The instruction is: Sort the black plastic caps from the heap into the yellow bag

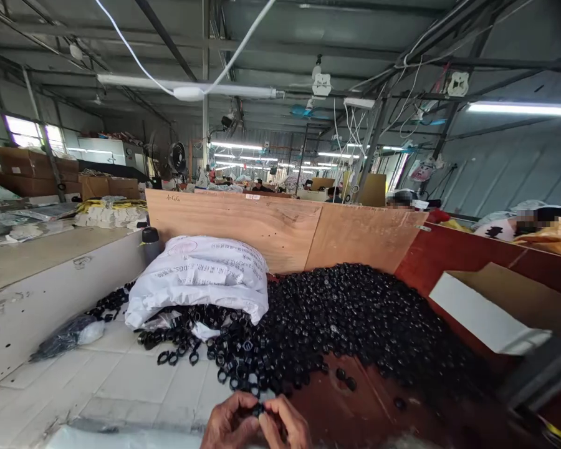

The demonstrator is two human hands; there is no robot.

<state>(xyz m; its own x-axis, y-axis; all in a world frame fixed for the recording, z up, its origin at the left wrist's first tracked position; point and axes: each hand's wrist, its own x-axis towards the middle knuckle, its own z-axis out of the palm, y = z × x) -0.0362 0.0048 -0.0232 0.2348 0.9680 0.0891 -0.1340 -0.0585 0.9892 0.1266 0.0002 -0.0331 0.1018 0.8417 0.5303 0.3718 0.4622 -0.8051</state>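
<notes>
At the bottom centre, my left hand point(231, 422) and my right hand point(284, 424) meet with their fingertips closed around one small black ring point(258, 410). The thumbs and forefingers of both hands pinch it, and part of it is hidden by the fingers. Just beyond my hands lies a big heap of similar black rings point(336, 305), spread over the table to the right. A few loose rings point(168, 357) lie left of the heap, near a full white sack point(206, 271) with printed writing.
A plywood board point(243, 218) walls off the back. An open cardboard box point(490, 315) rests at the right by a red panel point(505, 259). A dark bottle point(150, 244) stands behind the sack, and a plastic bag point(65, 337) lies at the left. People are visible beyond the board.
</notes>
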